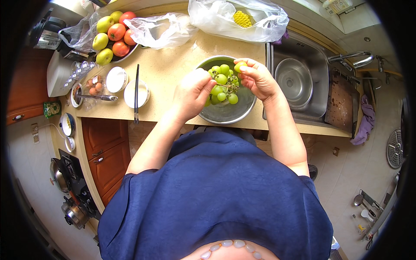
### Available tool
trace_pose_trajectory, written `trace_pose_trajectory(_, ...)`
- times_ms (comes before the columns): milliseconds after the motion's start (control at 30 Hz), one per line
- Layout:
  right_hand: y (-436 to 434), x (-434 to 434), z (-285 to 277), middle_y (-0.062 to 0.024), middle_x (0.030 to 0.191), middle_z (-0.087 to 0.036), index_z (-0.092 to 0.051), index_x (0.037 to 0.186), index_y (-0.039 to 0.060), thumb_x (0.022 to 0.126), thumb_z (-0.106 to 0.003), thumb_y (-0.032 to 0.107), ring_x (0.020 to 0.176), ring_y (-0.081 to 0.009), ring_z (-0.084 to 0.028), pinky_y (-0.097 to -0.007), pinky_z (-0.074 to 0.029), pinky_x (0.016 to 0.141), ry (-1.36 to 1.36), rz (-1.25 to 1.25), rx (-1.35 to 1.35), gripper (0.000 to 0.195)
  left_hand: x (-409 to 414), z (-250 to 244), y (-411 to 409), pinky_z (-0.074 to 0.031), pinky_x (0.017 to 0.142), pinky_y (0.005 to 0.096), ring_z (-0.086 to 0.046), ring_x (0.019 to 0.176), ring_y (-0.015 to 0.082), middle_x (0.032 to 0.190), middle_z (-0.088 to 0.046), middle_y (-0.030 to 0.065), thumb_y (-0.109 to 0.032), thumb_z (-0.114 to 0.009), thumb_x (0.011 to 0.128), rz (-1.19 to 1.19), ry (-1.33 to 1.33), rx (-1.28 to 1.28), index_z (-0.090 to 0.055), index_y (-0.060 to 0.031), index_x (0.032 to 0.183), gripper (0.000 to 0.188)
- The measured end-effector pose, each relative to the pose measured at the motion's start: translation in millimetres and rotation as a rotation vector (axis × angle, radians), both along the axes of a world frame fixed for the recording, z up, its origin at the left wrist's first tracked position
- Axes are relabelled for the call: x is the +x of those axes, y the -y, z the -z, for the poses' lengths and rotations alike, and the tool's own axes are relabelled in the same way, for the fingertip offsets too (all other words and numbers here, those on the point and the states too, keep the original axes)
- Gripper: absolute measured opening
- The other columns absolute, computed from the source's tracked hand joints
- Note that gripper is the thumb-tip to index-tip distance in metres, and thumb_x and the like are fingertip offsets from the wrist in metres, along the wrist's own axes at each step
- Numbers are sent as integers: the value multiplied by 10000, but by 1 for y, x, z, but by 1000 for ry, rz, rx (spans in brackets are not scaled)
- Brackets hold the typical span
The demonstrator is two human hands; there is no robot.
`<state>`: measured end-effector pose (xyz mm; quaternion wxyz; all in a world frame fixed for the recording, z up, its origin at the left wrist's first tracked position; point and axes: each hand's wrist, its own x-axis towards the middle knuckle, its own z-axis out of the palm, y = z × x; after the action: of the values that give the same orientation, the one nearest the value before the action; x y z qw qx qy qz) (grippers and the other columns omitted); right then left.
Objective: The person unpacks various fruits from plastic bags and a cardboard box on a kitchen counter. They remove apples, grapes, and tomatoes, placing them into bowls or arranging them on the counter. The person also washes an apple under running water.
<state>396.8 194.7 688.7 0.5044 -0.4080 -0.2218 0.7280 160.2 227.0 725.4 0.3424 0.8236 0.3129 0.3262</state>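
Observation:
My left hand [194, 92] grips a bunch of green grapes [221, 79] by its stem, above a round stainless steel bowl [224, 119]. Between the thumb and fingertips of my right hand [260, 78] is a single yellow-green grape [240, 67], apart from the bunch at the bowl's upper right rim. Several bare stem ends show on the side of the bunch facing my right hand. The bowl stands at the counter's front edge, and the bunch and my left hand hide part of its inside.
Right of the bowl is a steel sink [302, 113] with a metal basin [294, 83] and a faucet [352, 58]. Plastic bags [239, 21] lie behind. Leftward are black chopsticks [136, 94] across a white bowl [143, 97], eggs [96, 87], and tomatoes [117, 32] with green-yellow fruit [104, 57].

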Motion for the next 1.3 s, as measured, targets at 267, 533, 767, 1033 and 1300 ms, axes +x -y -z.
trace_pose_trajectory(267,8,2,2,3,976,-675,-599,1143,70,882,-676,212,738,-22,-584,-153,-457,610,35,127,-53,307,-8,5,2,-415,636,282,-507,672,175,722,-523,68,-84,-540,943,-85,97,-233,-566,13,823,157)
trace_pose_trajectory(533,-39,3,-45,-13,1007,-658,-580,1196,48,871,-672,159,771,-53,-560,-177,-424,647,498,338,249,356,-10,-11,-15,-410,662,298,-496,693,224,749,-506,97,-67,-541,933,17,85,-59,-558,17,827,136)
trace_pose_trajectory(767,-46,2,-78,-46,1035,-662,-628,1130,30,891,-639,161,800,-99,-614,-234,-474,694,678,420,291,273,-23,2,-9,-418,672,316,-496,704,248,760,-502,109,-77,-555,926,18,17,-84,-554,10,855,113)
trace_pose_trajectory(1033,13,-33,36,-101,1160,-624,-584,1258,77,917,-552,110,1027,-176,-597,-312,-480,900,835,102,294,345,-35,3,-6,-418,704,289,-500,737,200,792,-522,80,-85,-542,945,-13,69,-185,-563,12,872,123)
trace_pose_trajectory(1300,1,-56,44,-153,1297,-528,-518,1347,135,904,-551,142,1160,-257,-537,-357,-424,996,744,-74,395,444,-55,7,-7,-407,696,279,-489,735,182,788,-515,65,-92,-568,933,9,136,-268,-573,6,857,124)
